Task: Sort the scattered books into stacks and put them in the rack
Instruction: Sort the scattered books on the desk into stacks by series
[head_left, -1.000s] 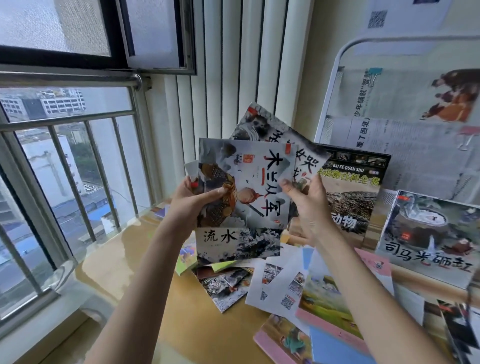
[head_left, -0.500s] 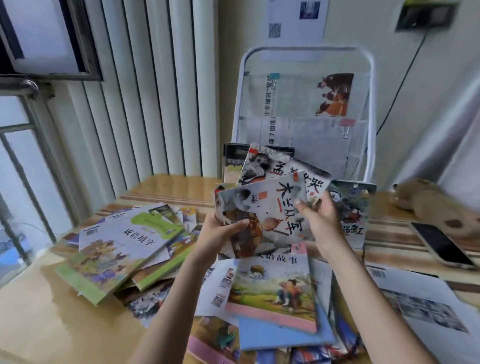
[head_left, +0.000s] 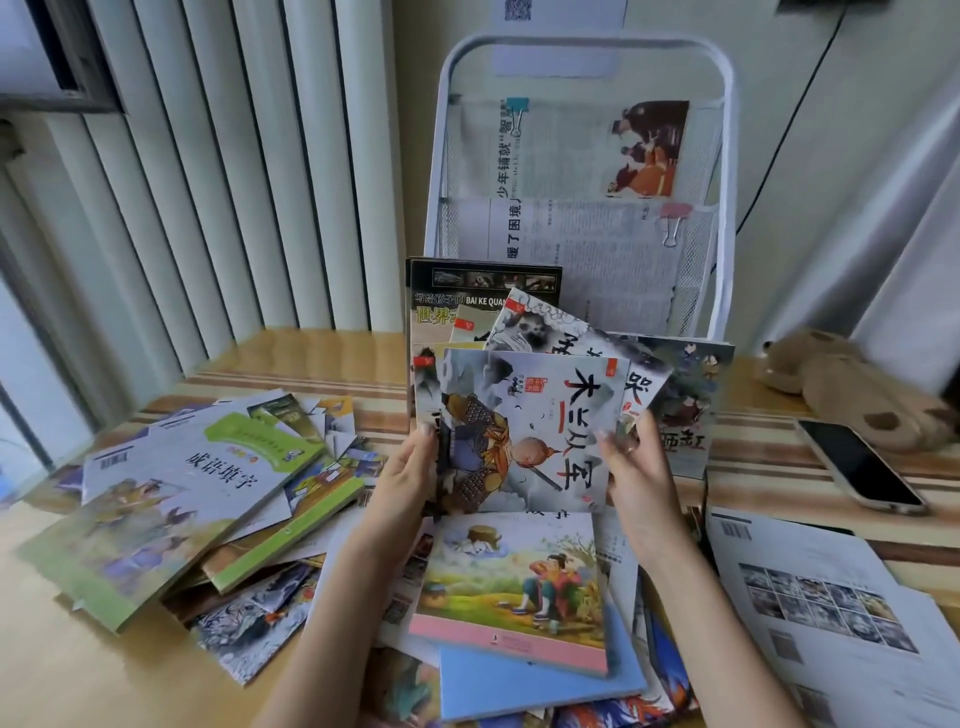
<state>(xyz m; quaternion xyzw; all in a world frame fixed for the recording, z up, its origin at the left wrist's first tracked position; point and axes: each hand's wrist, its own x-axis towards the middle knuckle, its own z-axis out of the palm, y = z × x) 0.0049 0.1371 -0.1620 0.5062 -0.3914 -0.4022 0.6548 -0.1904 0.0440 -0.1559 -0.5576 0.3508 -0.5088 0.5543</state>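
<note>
A handful of thin grey picture books (head_left: 530, 415) is held upright above the table, fanned and uneven, the front one showing a warrior and red characters. My left hand (head_left: 402, 478) grips their left edge and my right hand (head_left: 636, 467) grips the right edge. Behind them stands the white wire rack (head_left: 724, 156), with newspapers clipped in its upper pockets and a dark book (head_left: 467, 291) leaning at its foot. Many more books lie scattered on the wooden table (head_left: 62, 675): a green-edged pile (head_left: 171, 499) at the left and a pink-edged book (head_left: 514, 587) just below my hands.
A phone (head_left: 860, 470) lies face up at the right, beside a brown plush toy (head_left: 852, 387). Printed white sheets (head_left: 815, 597) cover the right front corner. Vertical blinds and a window fill the left side.
My view has swung from the window to the right, onto the rack and table. The held books have come lower and closer together in both hands.
</note>
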